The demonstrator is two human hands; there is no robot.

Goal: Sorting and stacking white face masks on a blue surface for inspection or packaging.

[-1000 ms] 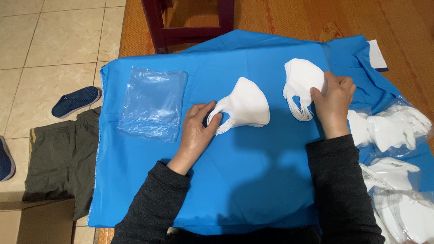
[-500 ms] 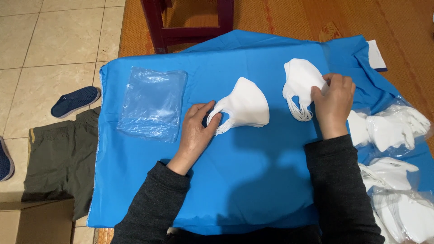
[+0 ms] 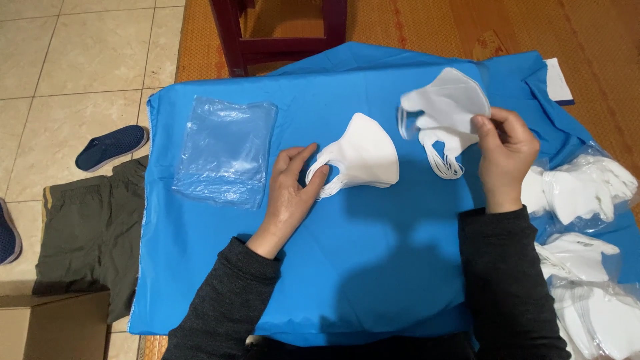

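Right hand (image 3: 507,150): I am now lifting its pinched masks (image 3: 445,107) off the table (image 3: 373,253); left hand (image 3: 293,190) is pressing stack (image 3: 363,159), fingers narrow.

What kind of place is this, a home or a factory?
Probably a home used for piecework. The blue cloth lies on a woven mat beside a tiled floor, with a shoe nearby. White masks and clear bags lie on it.

A stack of clear, square plastic bags (image 3: 225,150) lies on the blue cloth (image 3: 373,267), upper left.
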